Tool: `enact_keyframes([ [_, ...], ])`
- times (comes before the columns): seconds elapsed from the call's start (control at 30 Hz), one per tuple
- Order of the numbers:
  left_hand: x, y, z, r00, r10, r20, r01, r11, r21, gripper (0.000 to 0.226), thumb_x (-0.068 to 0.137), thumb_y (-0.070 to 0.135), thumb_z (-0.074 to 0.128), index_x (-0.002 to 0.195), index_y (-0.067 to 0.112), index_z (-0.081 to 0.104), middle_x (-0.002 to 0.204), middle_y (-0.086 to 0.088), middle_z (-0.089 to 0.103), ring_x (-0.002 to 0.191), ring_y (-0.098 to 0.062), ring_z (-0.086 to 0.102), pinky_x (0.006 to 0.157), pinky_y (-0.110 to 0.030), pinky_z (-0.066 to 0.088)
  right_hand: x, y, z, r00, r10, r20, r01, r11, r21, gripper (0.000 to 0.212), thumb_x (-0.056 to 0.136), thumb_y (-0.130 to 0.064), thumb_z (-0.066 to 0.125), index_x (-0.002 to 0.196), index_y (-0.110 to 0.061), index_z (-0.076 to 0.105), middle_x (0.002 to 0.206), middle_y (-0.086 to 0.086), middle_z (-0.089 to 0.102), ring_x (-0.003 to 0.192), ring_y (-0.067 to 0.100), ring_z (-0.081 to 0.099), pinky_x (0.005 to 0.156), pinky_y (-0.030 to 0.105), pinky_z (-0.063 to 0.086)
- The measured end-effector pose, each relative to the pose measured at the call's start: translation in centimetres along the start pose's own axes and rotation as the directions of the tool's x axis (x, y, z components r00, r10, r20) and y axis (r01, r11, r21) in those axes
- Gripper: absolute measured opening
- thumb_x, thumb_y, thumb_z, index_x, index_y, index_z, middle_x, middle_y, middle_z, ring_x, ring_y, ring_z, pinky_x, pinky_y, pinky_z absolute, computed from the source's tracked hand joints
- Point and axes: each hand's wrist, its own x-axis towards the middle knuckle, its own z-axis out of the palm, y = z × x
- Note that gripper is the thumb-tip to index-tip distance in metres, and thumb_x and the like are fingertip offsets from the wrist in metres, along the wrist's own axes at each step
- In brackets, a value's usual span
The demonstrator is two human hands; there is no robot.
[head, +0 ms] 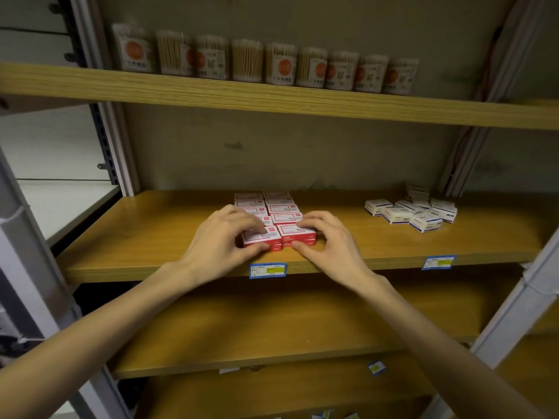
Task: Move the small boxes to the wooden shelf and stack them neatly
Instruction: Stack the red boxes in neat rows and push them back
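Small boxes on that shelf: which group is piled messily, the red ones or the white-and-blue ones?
The white-and-blue boxes at the right: they lie scattered at odd angles. The red boxes under the hands sit in two straight rows.

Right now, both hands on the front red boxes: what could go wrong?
1. The front pair of red-and-white boxes sits near the shelf edge; a slip by the left hand or right hand could tip them off.
2. Pushing them back may skew the two rows behind.
3. The white boxes lie jumbled, easily knocked.
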Motion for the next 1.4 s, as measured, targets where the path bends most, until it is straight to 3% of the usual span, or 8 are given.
enact_keyframes([
  [0.1,0.3,0.0,0.3,1.000,0.012,-0.028,-0.011,1.000,0.025,0.045,0.086,0.062,0.065,0.114,0.027,0.071,0.133,0.007,0.059,0.119,-0.012,0.050,0.091,-0.042,0.053,0.2,-0.5,0.0,0.996,0.088,0.031,-0.087,0.996,-0.033,0.075,0.087,-0.055,0.070,0.150,-0.023,0.043,0.151,-0.006,0.046,0.137,0.011,0.044,0.108,0.047,0.049],
  [0.23,0.4,0.2,0.6,0.953,-0.297,0.055,0.292,0.953,0.084,0.115,0.067,0.090,0.059,0.155,0.021,0.030,0.163,-0.003,0.027,0.149,-0.023,0.027,0.119,-0.049,0.032,1.4,-1.4,-0.5,0.932,0.272,0.239,-0.230,0.955,-0.189,0.117,0.081,-0.076,0.060,0.162,-0.017,0.000,0.170,0.003,0.012,0.155,0.023,0.018,0.123,0.050,0.022],
  [0.33,0.1,0.2,0.6,0.808,-0.533,0.253,0.507,0.846,0.164,0.152,0.048,0.104,0.045,0.161,0.012,0.000,0.169,-0.009,0.006,0.155,-0.028,0.009,0.126,-0.048,0.015,2.3,-0.8,-0.8,0.901,0.268,0.342,-0.182,0.948,-0.261,0.110,0.080,-0.083,0.054,0.161,-0.021,0.015,0.165,0.004,0.027,0.152,0.029,0.024,0.122,0.050,0.022],
  [0.5,0.6,0.1,0.7,0.690,-0.580,0.434,0.483,0.815,0.321,0.146,0.051,0.108,0.016,0.162,0.013,0.007,0.170,-0.009,0.006,0.156,-0.028,0.002,0.126,-0.050,0.002,3.2,-0.2,-0.9,0.865,0.223,0.449,-0.107,0.957,-0.268,0.102,0.069,-0.099,0.035,0.154,-0.044,0.032,0.163,-0.002,0.033,0.153,0.030,0.020,0.123,0.057,0.017],
  [0.73,1.3,-0.6,0.1,0.680,-0.473,0.561,0.391,0.881,0.268,0.150,0.036,0.109,0.002,0.161,0.027,-0.003,0.170,0.000,-0.001,0.156,-0.022,-0.006,0.125,-0.047,-0.003,2.6,-0.6,-0.7,0.893,0.172,0.417,-0.071,0.966,-0.248,0.090,0.079,-0.091,0.040,0.152,-0.040,0.037,0.155,-0.005,0.044,0.145,0.023,0.036,0.118,0.053,0.030],
  [0.93,1.5,-0.8,0.0,0.664,-0.492,0.563,0.399,0.870,0.290,0.152,0.036,0.109,0.008,0.161,0.024,-0.006,0.170,-0.001,-0.003,0.156,-0.023,-0.007,0.125,-0.046,-0.003,2.5,-0.2,-2.5,0.807,0.353,0.474,-0.093,0.868,-0.488,0.121,0.071,-0.095,0.024,0.163,-0.018,0.006,0.171,0.006,0.000,0.157,0.023,-0.002,0.126,0.053,0.002],
  [1.17,2.0,-0.7,0.1,0.651,-0.469,0.597,0.373,0.883,0.286,0.141,0.044,0.104,0.010,0.160,0.028,-0.011,0.169,-0.001,-0.010,0.155,-0.023,-0.013,0.123,-0.045,-0.007,3.0,0.4,-0.7,0.818,0.222,0.530,0.036,0.901,-0.432,0.108,0.069,-0.098,0.000,0.160,-0.040,-0.006,0.170,-0.003,-0.009,0.156,0.023,-0.010,0.124,0.060,-0.004],
  [1.4,1.3,-0.2,0.1,0.682,-0.485,0.547,0.400,0.874,0.277,0.144,0.043,0.107,0.008,0.161,0.027,-0.008,0.170,0.001,-0.005,0.156,-0.021,-0.006,0.124,-0.042,-0.002,3.2,0.1,-1.2,0.840,0.245,0.484,-0.035,0.915,-0.403,0.110,0.076,-0.095,0.017,0.162,-0.030,-0.003,0.171,0.000,-0.004,0.157,0.021,-0.004,0.126,0.055,0.001],
])
